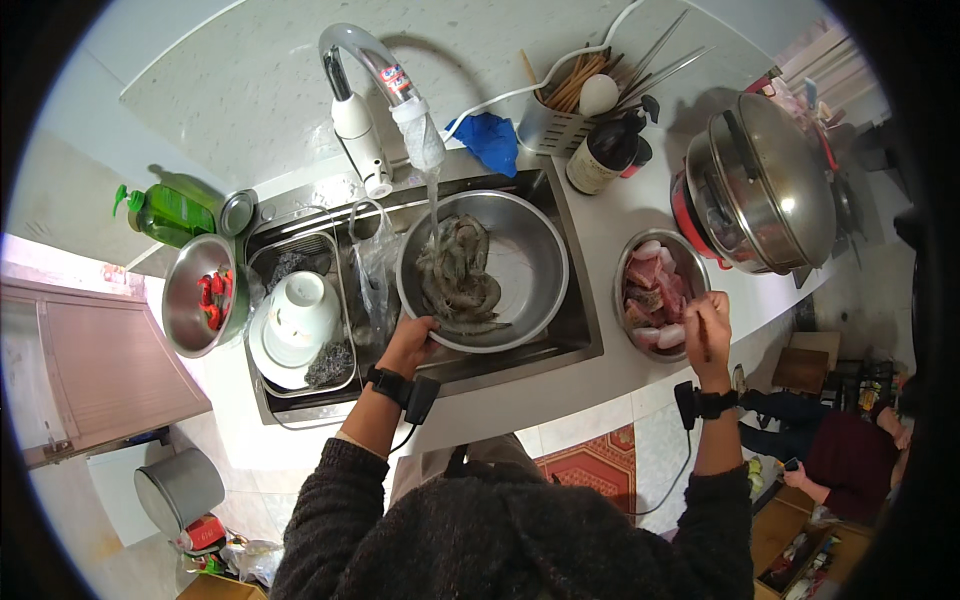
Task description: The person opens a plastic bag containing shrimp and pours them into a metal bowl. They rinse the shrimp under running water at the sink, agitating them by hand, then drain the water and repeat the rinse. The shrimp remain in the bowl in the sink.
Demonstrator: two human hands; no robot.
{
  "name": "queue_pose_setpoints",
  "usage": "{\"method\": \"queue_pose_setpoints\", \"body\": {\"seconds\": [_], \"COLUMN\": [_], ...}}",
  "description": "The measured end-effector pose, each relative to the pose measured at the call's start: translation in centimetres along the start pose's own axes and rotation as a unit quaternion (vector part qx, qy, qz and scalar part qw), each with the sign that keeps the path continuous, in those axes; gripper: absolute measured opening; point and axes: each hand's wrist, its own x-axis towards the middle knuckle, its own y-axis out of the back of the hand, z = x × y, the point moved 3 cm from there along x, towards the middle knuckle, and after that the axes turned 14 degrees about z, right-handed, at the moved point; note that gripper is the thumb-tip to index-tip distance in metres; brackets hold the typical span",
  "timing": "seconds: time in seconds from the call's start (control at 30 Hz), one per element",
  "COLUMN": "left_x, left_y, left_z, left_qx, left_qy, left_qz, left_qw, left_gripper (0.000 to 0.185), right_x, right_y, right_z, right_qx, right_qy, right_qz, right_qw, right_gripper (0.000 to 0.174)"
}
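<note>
Water runs from the faucet (pixel 367 97) into a wide steel basin (pixel 529 262) set over the sink. Raw shrimp (pixel 459 270) lie at the basin's left side, one along its near wall. My left hand (pixel 411 345) grips the basin's near left rim, thumb over the edge. My right hand (pixel 707 330) is raised with its fingers drawn together, at the right edge of a steel bowl (pixel 622 300) of raw meat pieces (pixel 654 289) and white chunks. A dark, thin strip shows at the right palm; whether it is a held thing is unclear.
Left are a dish rack with an upturned bowl (pixel 304 300), a bowl of red peppers (pixel 172 300) and a green pump bottle (pixel 176 214). Right are a dark pump bottle (pixel 600 157), a utensil holder (pixel 547 127) and a large steamer (pixel 780 195). Another person (pixel 840 450) is at lower right.
</note>
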Motion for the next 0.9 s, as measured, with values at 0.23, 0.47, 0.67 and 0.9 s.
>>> {"method": "queue_pose_setpoints", "body": {"seconds": [0.23,0.47,0.67,0.9], "left_x": [0.2,-0.8,-1.0,-1.2], "left_y": [-0.6,-0.1,0.6,0.4], "left_z": [-0.1,0.7,1.2,1.1], "left_qx": [0.002,0.011,-0.013,0.006], "left_qy": [0.002,-0.011,-0.009,-0.030], "left_qz": [0.009,-0.024,-0.013,-0.012], "left_qw": [1.000,1.000,1.000,0.999], "left_gripper": [0.036,0.043,0.059,0.062], "right_x": [0.6,-0.8,2.9,4.5], "right_y": [-12.5,-22.4,-20.7,-24.5], "right_z": [-11.9,-15.0,-12.6,-10.3], "right_qx": [0.363,0.390,0.323,0.316], "right_qy": [-0.083,-0.022,0.051,-0.153], "right_qz": [-0.123,-0.283,-0.196,-0.225], "right_qw": [0.920,0.876,0.925,0.909], "right_gripper": [0.008,0.010,0.012,0.010]}}
